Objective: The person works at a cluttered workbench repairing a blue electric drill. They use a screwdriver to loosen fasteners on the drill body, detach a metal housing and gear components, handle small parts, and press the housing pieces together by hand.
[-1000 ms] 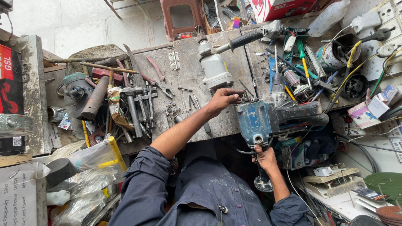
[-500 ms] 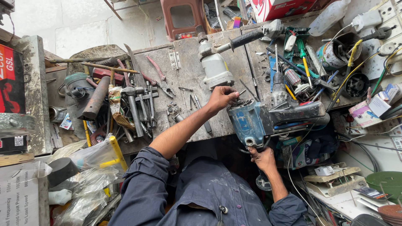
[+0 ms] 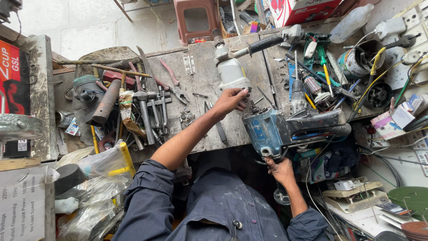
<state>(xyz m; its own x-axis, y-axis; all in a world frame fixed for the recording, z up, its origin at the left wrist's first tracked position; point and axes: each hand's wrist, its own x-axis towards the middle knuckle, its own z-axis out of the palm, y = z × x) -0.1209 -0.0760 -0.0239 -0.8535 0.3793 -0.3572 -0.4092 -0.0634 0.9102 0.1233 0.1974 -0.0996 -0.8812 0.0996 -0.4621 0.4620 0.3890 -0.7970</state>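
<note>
Blue power tool (image 3: 267, 131): lies at the desk's (image 3: 205, 67) front edge.
Right hand (image 3: 280, 168): fingers curl against its underside.
Left hand (image 3: 229, 100): fingers loosely bent, tips touching a grey tool housing (image 3: 232, 73).
Hammers (image 3: 145, 114): well left.

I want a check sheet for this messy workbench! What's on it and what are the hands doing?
Surface: worn grey workbench, scratched and dirty.
Job's things: blue power tool; grey tool body behind it.
Clutter: hammers and wrenches, pliers, plastic bags.
Grippers: left hand touches the grey tool body; right hand grips under the blue power tool.
Cables: yellow and white wires at right.
Surroundings: red stool, cardboard box.
</note>
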